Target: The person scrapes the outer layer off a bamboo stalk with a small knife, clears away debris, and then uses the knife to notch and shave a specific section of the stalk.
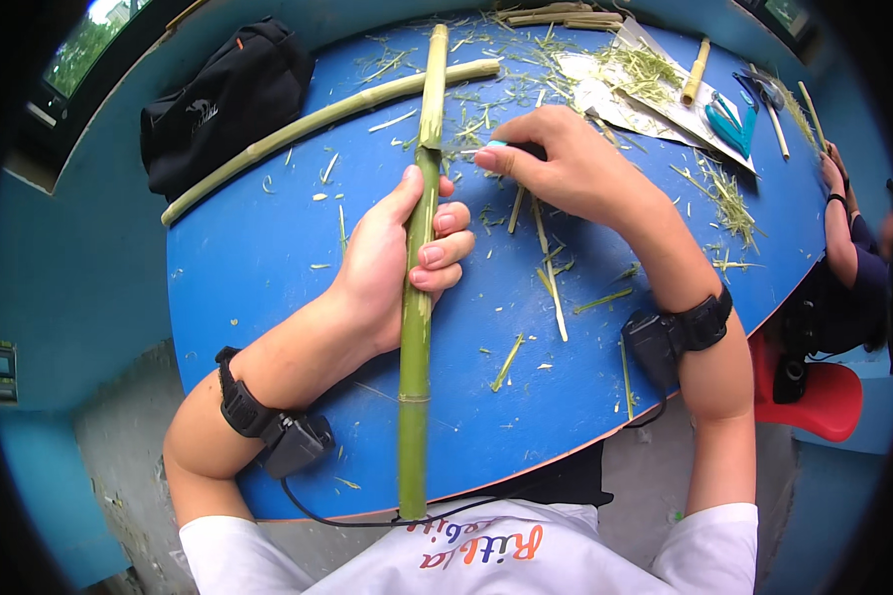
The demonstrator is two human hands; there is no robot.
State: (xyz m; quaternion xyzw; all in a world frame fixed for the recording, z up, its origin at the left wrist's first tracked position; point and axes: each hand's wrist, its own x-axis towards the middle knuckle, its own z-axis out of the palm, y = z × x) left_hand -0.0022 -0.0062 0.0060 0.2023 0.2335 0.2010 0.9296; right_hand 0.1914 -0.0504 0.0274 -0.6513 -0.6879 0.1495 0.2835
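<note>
A bamboo pole (416,347) runs from my waist out across the blue table, green on its near part and scraped pale toward its far end. My left hand (382,253) is wrapped round its middle. In my right hand (575,164) is a knife (532,150) with a dark handle, mostly hidden by the fingers. Its thin blade meets the pole just beyond my left hand, where green turns to pale. Under the pole's far part lies a second, pale bamboo pole (313,127), set crosswise.
Green shavings (729,203) litter the blue table (278,248). A black bag (230,104) stands at the far left. White paper (590,84) with shavings, a teal tool (729,127) and bamboo pieces (697,71) lie far right. Another person (843,223) sits near a red chair (824,402).
</note>
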